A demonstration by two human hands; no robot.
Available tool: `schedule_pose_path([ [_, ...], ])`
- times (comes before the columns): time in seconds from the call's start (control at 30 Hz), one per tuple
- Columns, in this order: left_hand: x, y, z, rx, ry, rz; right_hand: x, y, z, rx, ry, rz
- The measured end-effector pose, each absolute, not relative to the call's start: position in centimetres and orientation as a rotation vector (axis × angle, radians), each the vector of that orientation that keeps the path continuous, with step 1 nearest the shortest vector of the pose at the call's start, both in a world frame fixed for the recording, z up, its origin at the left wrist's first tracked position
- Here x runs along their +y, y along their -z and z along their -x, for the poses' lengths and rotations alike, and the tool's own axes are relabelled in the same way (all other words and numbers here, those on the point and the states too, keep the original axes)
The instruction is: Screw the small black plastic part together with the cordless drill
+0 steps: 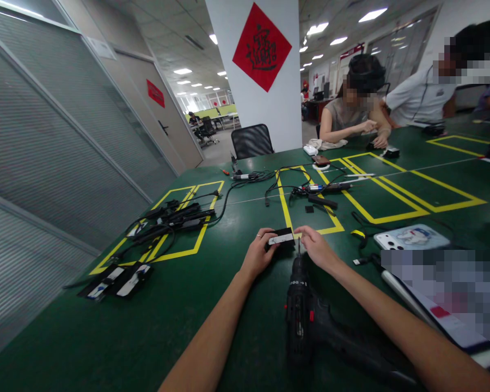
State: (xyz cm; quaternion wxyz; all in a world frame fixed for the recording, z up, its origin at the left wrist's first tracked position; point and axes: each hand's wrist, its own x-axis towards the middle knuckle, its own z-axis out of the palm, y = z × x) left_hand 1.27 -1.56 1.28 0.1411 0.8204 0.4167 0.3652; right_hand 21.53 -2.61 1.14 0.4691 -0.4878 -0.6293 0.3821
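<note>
Green table (139, 337): the largest element; its smooth, faintly glossy surface would likely offer a sliding object little resistance. Black power drill (300, 316): lying near the right forearm (369, 296), a nudge from which might swing it into the hands; matte casing, rounded chuck, red accents. Left hand (259, 255): thumb and fingers closed around the left end of a black block (283, 238). Right hand (316, 247): fingers bent, index reaching toward the block's right end; whether it touches, or pinches something small, cannot be told. Black block: between the hands, beyond the drill; gripped at one end, it could tilt if pushed; flat, rectangular, with a pale label strip. Drill bit (299, 247): near the right fingertips, which it could scratch if they dropped; slender, metallic-looking.
</note>
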Motion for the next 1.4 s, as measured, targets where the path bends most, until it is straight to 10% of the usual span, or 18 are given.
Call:
schedule_pose_path([
  [0.8, -1.7, -1.8, -1.8, 1.218, -0.916, -2.383, -4.4, -1.6, -22.7, -1.525, -0.392, 1.332],
  [1.4, -15.7, -7.7, 21.9, 2.676, -0.348, -1.631, -2.5, 0.6, -24.4, -1.218, -0.385, 1.455],
])
